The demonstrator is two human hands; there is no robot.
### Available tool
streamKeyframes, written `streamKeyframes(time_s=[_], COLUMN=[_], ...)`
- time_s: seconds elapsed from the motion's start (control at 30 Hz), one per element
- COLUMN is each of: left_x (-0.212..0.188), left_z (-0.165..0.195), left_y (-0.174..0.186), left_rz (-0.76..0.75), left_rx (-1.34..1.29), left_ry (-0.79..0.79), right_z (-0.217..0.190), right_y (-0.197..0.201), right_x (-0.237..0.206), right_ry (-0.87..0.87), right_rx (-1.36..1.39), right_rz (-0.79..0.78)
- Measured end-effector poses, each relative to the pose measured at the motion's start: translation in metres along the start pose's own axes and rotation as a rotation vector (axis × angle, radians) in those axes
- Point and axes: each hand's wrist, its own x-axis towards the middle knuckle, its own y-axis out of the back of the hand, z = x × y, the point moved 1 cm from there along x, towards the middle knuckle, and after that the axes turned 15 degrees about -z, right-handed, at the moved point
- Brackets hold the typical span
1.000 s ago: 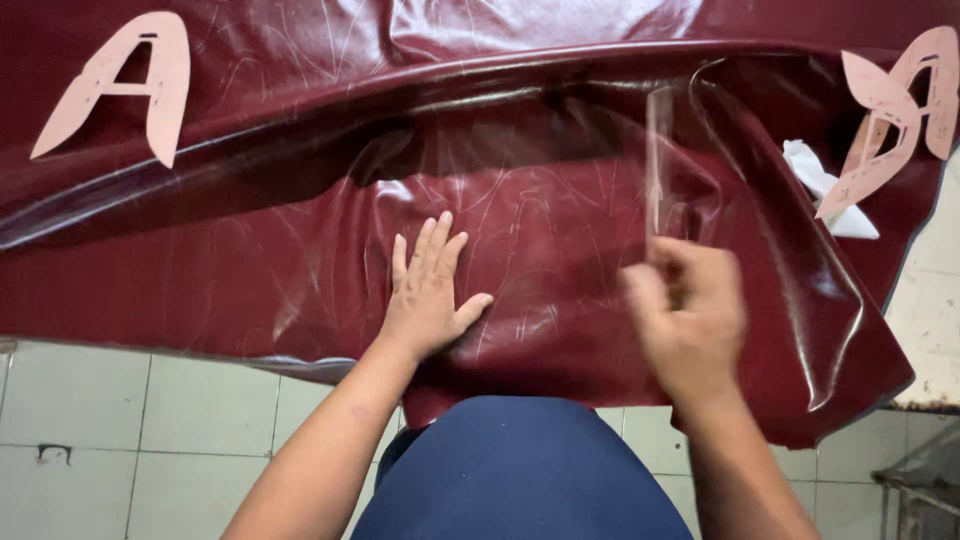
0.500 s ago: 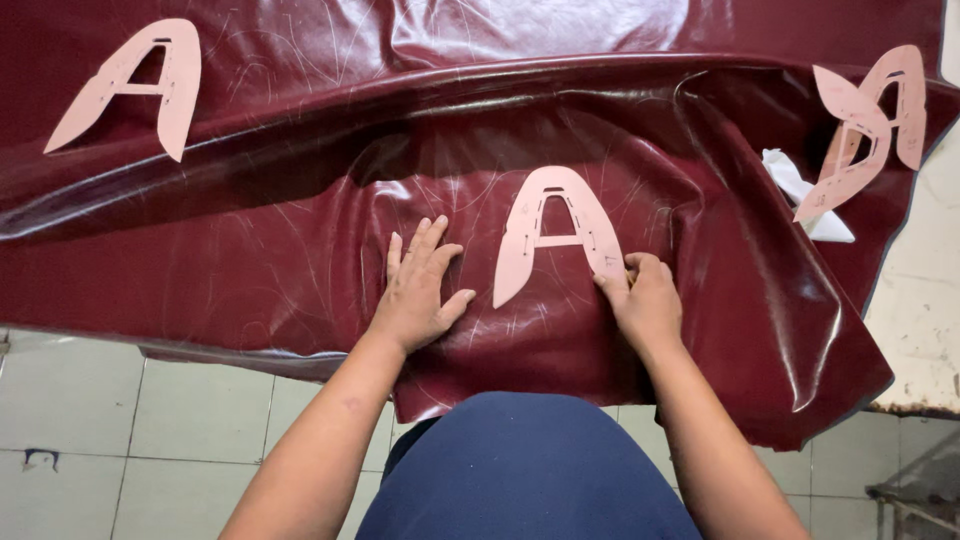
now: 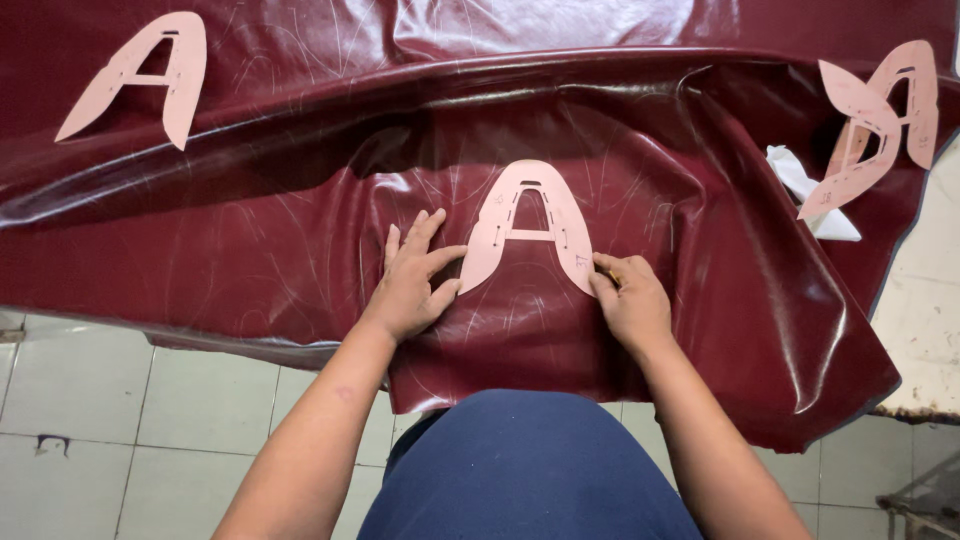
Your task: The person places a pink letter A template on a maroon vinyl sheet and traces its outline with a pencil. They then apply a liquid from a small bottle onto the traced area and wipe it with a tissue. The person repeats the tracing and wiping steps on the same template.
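Observation:
A large glossy dark red leather sheet (image 3: 300,230) lies spread over the table and hangs over its near edge. A pink A-shaped card pattern (image 3: 528,225) lies flat on it in front of me. My left hand (image 3: 412,282) rests flat on the leather with fingers spread, its fingertips touching the pattern's left leg. My right hand (image 3: 630,300) is curled with its fingertips on the tip of the pattern's right leg; something small may be pinched in it, but I cannot make it out.
Another pink pattern (image 3: 140,75) lies at the far left on the leather. Two overlapping pink patterns (image 3: 875,130) sit at the far right beside a white scrap (image 3: 815,190). Pale floor tiles (image 3: 120,400) show below the table edge.
The pattern went from a blur in my moving right hand to lying flat on the leather. My right hand came down to its right leg; my left hand slid slightly toward its left leg.

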Motion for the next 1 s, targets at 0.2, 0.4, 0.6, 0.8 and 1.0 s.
streamKeyframes(time_s=[0.2,0.4,0.6,0.8,1.0], left_x=[0.000,0.000,0.003,0.003,0.002], left_z=[0.002,0.005,0.005,0.001,-0.003], left_y=[-0.001,-0.001,-0.003,-0.004,-0.006], left_rz=[0.003,-0.008,-0.008,-0.001,0.030], left_rx=[-0.001,-0.006,-0.004,-0.011,-0.011], left_ry=[0.014,0.028,0.033,0.028,0.022], right_z=[0.005,0.011,0.019,0.020,0.019], right_y=[0.008,0.009,0.010,0.009,0.006], right_x=[-0.004,-0.002,-0.001,-0.001,-0.001], right_ry=[0.083,0.015,0.090,0.057,0.066], right_rx=[0.130,0.151,0.221,0.211,0.206], right_rz=[-0.041,-0.121,-0.120,-0.158,-0.145])
